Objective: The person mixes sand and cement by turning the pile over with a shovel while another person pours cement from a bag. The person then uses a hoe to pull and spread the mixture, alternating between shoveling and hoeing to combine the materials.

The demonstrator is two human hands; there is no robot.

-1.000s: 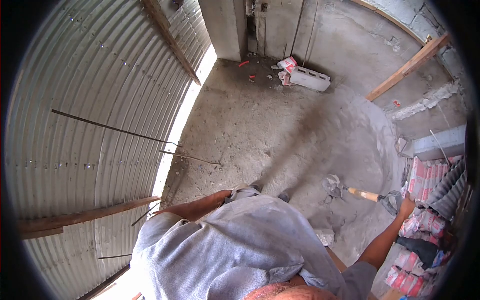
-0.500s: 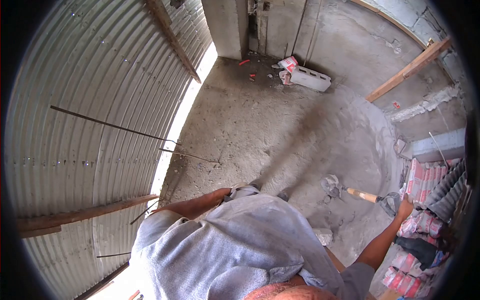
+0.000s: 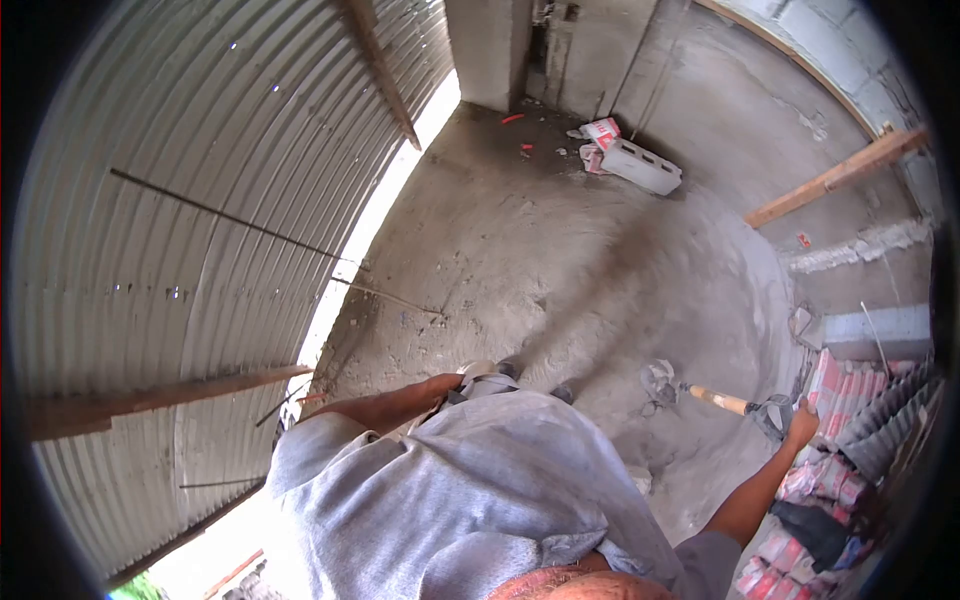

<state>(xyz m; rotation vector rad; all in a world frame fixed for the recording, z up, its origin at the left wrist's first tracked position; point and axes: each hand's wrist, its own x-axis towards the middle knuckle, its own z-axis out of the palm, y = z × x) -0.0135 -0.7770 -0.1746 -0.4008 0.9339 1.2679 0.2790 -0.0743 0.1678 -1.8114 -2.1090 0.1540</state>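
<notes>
On the right, my right hand (image 3: 803,425) is closed around the grey grip of a shovel (image 3: 722,399). Its wooden shaft slants down and leftward from the grip. The far end overlaps a grey, cement-crusted lump (image 3: 660,382) on the floor. My left hand (image 3: 447,386) is at the front of my waist, beside some pale fabric (image 3: 480,375). Its fingers are hidden, so I cannot tell whether it holds anything. Below, my grey shirt (image 3: 490,470) covers the lower middle of the view.
Red-and-white bags (image 3: 850,392) are piled at the right, with a dark cloth (image 3: 815,530) among them. A hollow concrete block (image 3: 643,167) lies by the back wall. Corrugated metal sheeting (image 3: 200,200) lines the left, where thin rods (image 3: 230,218) jut out. A wooden beam (image 3: 835,178) leans right.
The view has tilted slightly, shifting the back wall and block rightward and down. My right hand and the shovel grip appear a little further left and lower. My left hand stays at my waist.
</notes>
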